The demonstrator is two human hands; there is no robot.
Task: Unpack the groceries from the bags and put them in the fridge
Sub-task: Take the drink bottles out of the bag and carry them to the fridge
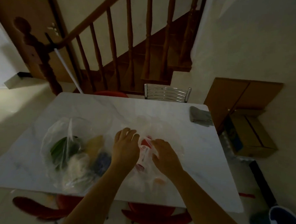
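Hands, left (125,145) and right (165,155), pinch clear bag (160,129) open.

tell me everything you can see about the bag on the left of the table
The left bag is thin clear plastic, crumpled, its top loosely gathered and sticking up. It lies on the white table near the front edge. Through it show something green, something yellow, something blue-purple and pale wrapped items. The left hand is beside it, not gripping it.
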